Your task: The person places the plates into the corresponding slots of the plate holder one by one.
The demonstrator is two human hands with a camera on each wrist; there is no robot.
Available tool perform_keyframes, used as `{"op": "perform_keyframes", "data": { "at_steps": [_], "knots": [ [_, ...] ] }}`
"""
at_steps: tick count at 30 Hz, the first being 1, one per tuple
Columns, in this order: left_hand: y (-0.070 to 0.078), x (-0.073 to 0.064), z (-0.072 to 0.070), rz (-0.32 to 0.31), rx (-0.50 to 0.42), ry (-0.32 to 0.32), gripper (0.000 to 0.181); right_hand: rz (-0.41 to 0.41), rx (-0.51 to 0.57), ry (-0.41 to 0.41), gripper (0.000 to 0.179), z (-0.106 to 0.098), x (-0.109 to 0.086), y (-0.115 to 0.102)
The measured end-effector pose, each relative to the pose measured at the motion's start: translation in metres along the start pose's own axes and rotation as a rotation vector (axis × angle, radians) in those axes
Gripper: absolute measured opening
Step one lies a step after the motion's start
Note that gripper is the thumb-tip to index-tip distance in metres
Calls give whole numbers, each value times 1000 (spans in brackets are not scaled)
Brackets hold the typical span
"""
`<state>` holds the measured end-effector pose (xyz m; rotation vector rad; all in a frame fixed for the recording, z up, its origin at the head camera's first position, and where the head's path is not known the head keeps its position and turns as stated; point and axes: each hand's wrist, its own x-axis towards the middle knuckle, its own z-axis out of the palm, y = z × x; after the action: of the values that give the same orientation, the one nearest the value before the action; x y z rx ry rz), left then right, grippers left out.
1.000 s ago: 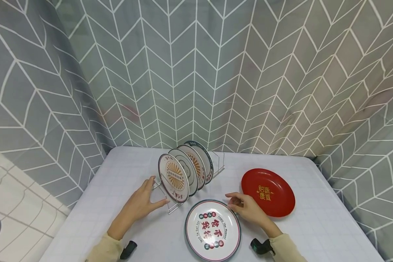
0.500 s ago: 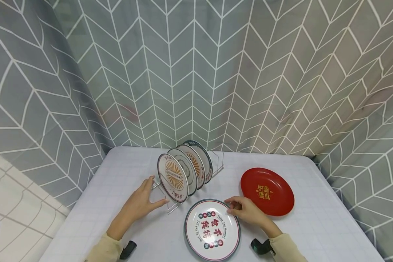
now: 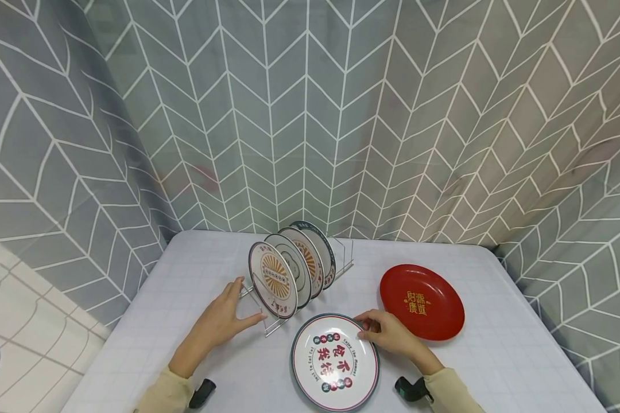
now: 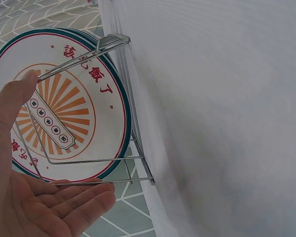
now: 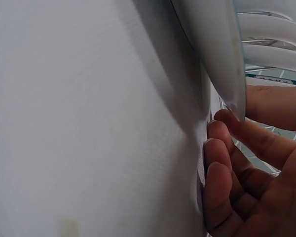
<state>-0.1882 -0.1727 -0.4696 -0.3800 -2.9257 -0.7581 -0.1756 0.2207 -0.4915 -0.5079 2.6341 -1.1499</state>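
A wire plate rack (image 3: 275, 328) stands left of centre with several patterned plates (image 3: 275, 280) on edge in it. My left hand (image 3: 226, 316) spans the rack's near end; the left wrist view has a thumb (image 4: 28, 81) at the upper wire and extended fingers (image 4: 84, 200) along the lower one. In front of the rack lies a round white plate (image 3: 336, 367) with red characters and a dark rim. My right hand (image 3: 390, 331) pinches its upper right rim, thumb on top. In the right wrist view, fingers (image 5: 219, 148) curl below the plate's edge (image 5: 222, 54).
A red oval plate (image 3: 422, 303) with gold characters lies right of my right hand. The white-covered table (image 3: 516, 355) meets a grey chevron-patterned curtain (image 3: 320, 115) at the back. A black device (image 3: 202, 394) sits at my left wrist, another black device (image 3: 412, 389) at my right.
My right hand has shifted slightly left onto the white plate's rim, its thumb now on the plate's top face. My left hand stays at the rack.
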Motion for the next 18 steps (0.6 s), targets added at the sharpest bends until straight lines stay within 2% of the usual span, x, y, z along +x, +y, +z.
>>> {"op": "perform_keyframes", "data": {
  "at_steps": [6,10,12,18],
  "knots": [
    [0,0,0,7,0,11,108,3,-19,19,31,2,0,1],
    [0,0,0,8,-3,9,108,-11,16,30,27,-2,0,1],
    [0,0,0,6,-4,4,109,-5,78,42,27,-9,-2,-1],
    [0,0,0,-2,1,-5,110,116,287,42,37,-29,-11,-8]
  ]
}}
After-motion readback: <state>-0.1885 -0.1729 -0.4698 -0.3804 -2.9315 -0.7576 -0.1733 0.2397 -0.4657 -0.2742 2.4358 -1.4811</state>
